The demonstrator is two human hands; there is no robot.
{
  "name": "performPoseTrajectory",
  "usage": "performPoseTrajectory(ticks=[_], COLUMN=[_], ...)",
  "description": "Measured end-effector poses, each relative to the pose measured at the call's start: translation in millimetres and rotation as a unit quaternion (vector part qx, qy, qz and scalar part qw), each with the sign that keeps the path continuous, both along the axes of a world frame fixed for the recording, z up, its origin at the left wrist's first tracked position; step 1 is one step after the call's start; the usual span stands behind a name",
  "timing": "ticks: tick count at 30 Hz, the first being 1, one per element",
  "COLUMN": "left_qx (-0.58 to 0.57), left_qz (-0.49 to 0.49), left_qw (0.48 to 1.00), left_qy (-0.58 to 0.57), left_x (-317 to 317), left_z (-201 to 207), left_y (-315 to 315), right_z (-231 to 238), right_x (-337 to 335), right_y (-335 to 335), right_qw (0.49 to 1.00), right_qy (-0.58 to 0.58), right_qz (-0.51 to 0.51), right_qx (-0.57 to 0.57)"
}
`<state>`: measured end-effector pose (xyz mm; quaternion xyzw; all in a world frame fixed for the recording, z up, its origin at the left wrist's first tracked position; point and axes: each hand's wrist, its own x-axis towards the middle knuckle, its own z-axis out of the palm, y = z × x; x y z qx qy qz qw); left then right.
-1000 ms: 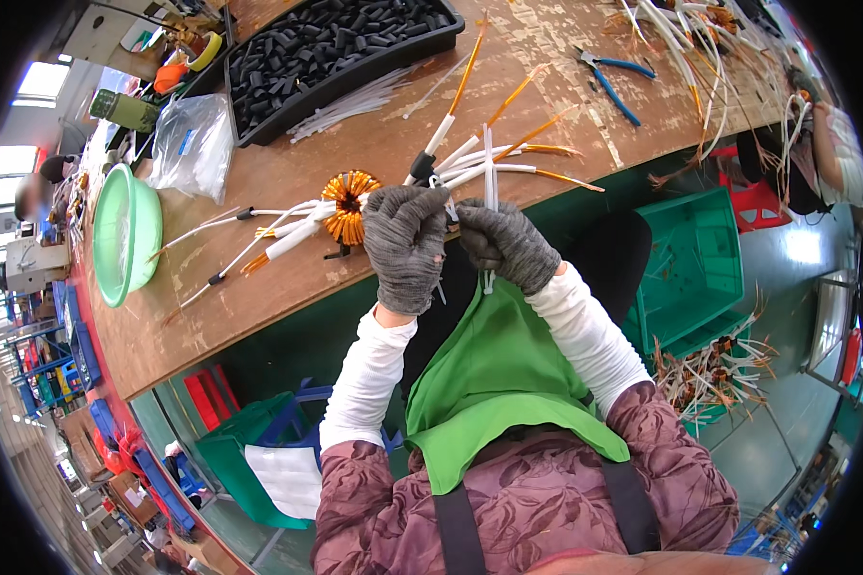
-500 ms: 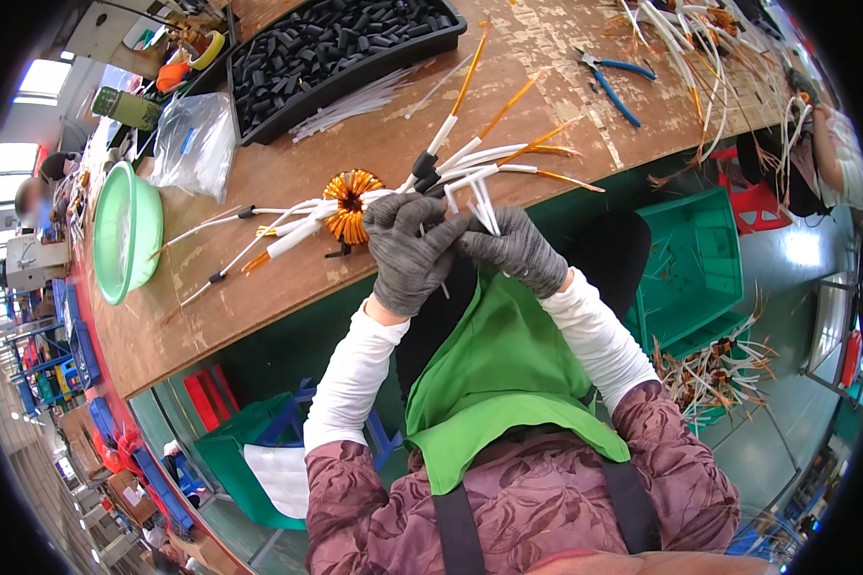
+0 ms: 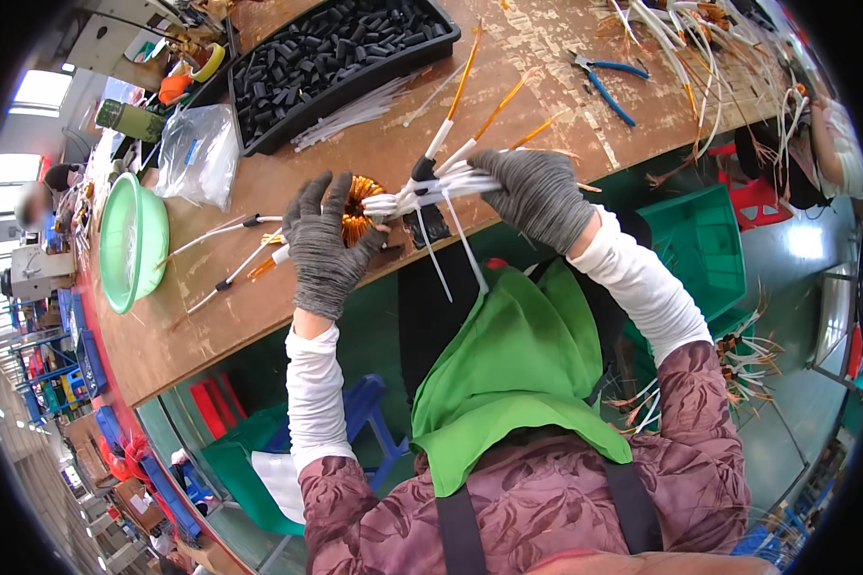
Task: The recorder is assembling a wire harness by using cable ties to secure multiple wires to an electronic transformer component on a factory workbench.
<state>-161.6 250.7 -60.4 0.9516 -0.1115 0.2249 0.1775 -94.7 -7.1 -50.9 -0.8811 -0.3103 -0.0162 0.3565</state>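
A coil point(image 3: 361, 209) of copper-coloured wire wound in a ring lies near the table's front edge, with white-sleeved leads running out both ways. My gloved left hand point(image 3: 324, 244) is at its left side, fingers and thumb spread about it. My gloved right hand point(image 3: 542, 199) is closed round the bundle of white-sleeved leads point(image 3: 460, 180) right of the coil. Two thin white cable ties point(image 3: 466, 244) hang from the bundle over the table edge. Black sleeves point(image 3: 423, 171) sit on some leads, whose copper-coloured ends fan out to the back right.
A black tray point(image 3: 345, 67) of short black tubes stands at the back, loose white cable ties point(image 3: 360, 113) in front. Blue-handled pliers point(image 3: 612, 84) lie at the right. A green basin point(image 3: 132, 244) and clear bag point(image 3: 198, 153) are left. Another person's arm point(image 3: 831, 144) is far right, handling wires.
My hands have moved apart: the left to the coil's left side, the right outward along the leads. The white ties that were bunched between my fingers now hang from the bundle.
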Motion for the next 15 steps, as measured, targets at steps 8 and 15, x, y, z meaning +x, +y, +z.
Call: performPoseTrajectory(ticks=[8,15], left_qx=[0.087,0.075], left_qz=[0.064,0.032], left_qw=[0.989,0.995], left_qy=[0.097,0.059], left_x=[-3,10], left_z=[-17,-5], left_y=[12,12], right_z=[-67,-41], right_x=[-73,-28], right_y=[26,-3], right_qw=[0.990,0.959], right_qy=[0.092,0.195], right_qz=[0.054,-0.068], right_qx=[-0.092,0.192])
